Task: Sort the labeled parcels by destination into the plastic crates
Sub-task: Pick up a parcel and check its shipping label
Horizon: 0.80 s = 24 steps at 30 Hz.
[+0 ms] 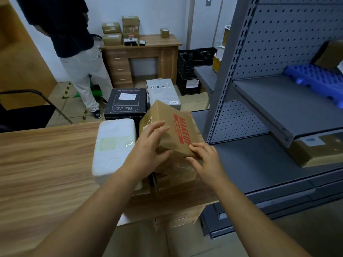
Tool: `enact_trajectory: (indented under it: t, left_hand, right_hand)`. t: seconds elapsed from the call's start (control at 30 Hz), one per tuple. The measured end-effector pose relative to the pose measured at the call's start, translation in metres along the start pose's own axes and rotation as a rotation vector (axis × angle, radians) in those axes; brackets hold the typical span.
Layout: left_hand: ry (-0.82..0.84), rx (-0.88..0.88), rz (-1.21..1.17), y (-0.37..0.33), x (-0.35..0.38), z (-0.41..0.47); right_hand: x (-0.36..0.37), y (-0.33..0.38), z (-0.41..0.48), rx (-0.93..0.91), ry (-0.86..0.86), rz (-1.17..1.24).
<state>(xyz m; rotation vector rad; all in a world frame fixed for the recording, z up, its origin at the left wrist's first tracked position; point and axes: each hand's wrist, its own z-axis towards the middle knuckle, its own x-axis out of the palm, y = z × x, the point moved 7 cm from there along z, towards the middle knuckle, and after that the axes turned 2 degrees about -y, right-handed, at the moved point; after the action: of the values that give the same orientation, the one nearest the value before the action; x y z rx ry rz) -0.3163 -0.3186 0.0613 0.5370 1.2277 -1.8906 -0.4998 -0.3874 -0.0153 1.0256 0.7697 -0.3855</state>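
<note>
A brown cardboard parcel [167, 125] with red "MAKEUP" lettering is tilted above the right end of the wooden table [46, 164]. My left hand [148, 145] grips its left side, fingers over the top face and thumb under its lower edge. My right hand [206, 156] holds its near right corner with the fingertips. Under it lies another taped brown parcel [176, 173]. A white foam box [115, 145] lies to the left. Black plastic crates [189, 69] stand stacked on the floor at the back.
A black coffee-scale box [126, 102] and a grey box [163, 93] stand beyond the table. Grey metal shelving [278, 108] fills the right, with a blue tray [315, 80] and a brown parcel [315, 151]. A person [74, 43] stands at back left by a wooden desk [141, 58] stacked with parcels.
</note>
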Motion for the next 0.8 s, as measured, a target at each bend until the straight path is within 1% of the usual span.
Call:
enact_trajectory:
  t: [0.07, 0.13, 0.23, 0.3, 0.33, 0.4, 0.47, 0.57, 0.67, 0.73, 0.8]
  left_hand:
    - [0.035, -0.067, -0.03, 0.002, 0.002, -0.001]
    - [0.071, -0.146, -0.009, 0.009, 0.005, -0.005]
    - [0.134, -0.25, 0.084, 0.025, 0.009, -0.014]
    - [0.184, -0.295, 0.158, 0.033, 0.013, -0.017]
    - [0.196, -0.317, 0.159, 0.036, 0.014, -0.018]
    - [0.187, -0.358, 0.071, 0.036, 0.014, -0.016]
    - [0.167, -0.351, 0.002, 0.03, 0.014, -0.012]
    - [0.136, -0.309, 0.022, 0.022, 0.011, -0.006]
    - [0.069, -0.261, 0.068, 0.02, 0.002, -0.005]
    - [0.054, -0.236, 0.097, 0.022, -0.003, -0.007]
    - [0.052, -0.271, 0.093, 0.026, -0.007, -0.011]
  right_hand:
    - [0.001, -0.001, -0.002, 0.018, 0.004, 0.031]
    - [0.0, -0.002, -0.003, 0.031, 0.003, 0.056]
    - [-0.001, -0.011, -0.006, 0.094, 0.026, 0.084]
    - [-0.002, -0.015, -0.007, 0.132, 0.09, 0.074]
    - [-0.004, -0.014, -0.006, 0.13, 0.119, 0.069]
    - [-0.012, -0.005, 0.0, 0.101, 0.123, 0.119]
    - [-0.02, 0.01, 0.009, 0.068, 0.107, 0.2]
    - [-0.022, 0.024, 0.021, -0.007, 0.108, 0.151]
    - [-0.01, 0.025, 0.02, 0.014, 0.159, 0.181]
    - [-0.002, 0.026, 0.014, 0.02, 0.173, 0.167]
    - [0.002, 0.03, 0.01, 0.017, 0.182, 0.137]
